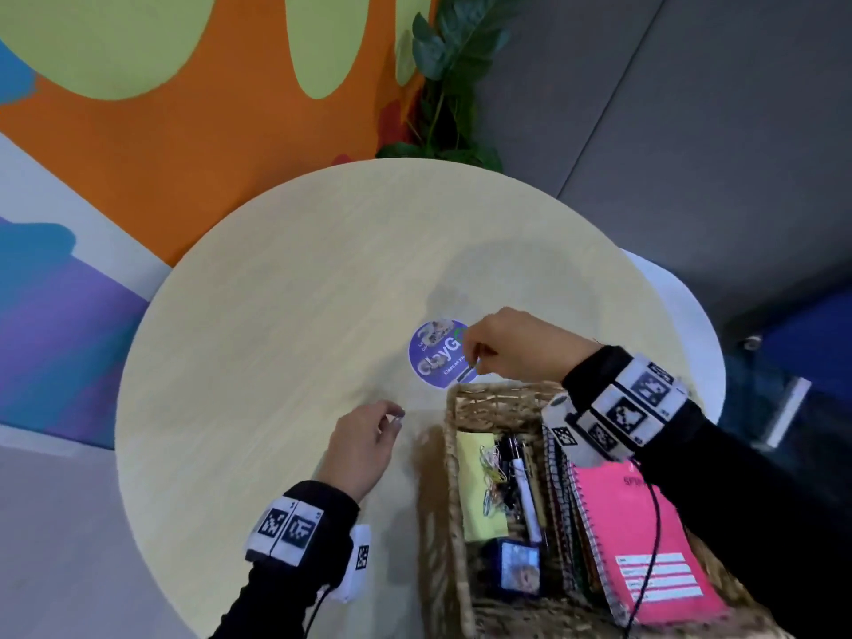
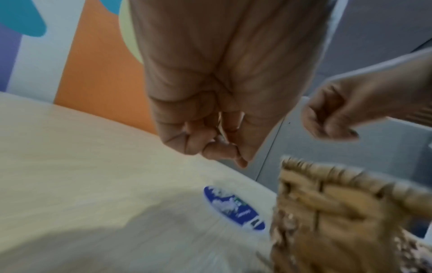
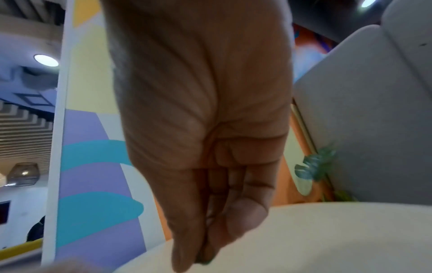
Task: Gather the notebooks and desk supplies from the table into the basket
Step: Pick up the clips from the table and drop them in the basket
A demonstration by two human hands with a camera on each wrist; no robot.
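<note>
A wicker basket (image 1: 498,389) (image 2: 327,203) stands at the table's near right. It holds a pink spiral notebook (image 1: 645,537), more notebooks, pens (image 1: 521,481), loose paper clips (image 1: 491,463), a yellow pad (image 1: 475,509) and a small blue box (image 1: 518,567). Just beyond the basket's far rim, my right hand (image 1: 470,362) (image 3: 203,256) (image 2: 332,129) pinches a small thin clip (image 1: 468,371). My left hand (image 1: 396,419) (image 2: 224,146) hovers left of the basket with its fingers curled against the thumb. It seems to pinch something small and pale, perhaps a paper clip.
The round pale wood table (image 1: 276,339) carries a blue round sticker (image 1: 433,357) (image 2: 233,206) under my right hand. A leafy plant (image 1: 452,62) stands behind the table, a white chair (image 1: 682,315) to the right, and a painted wall to the left.
</note>
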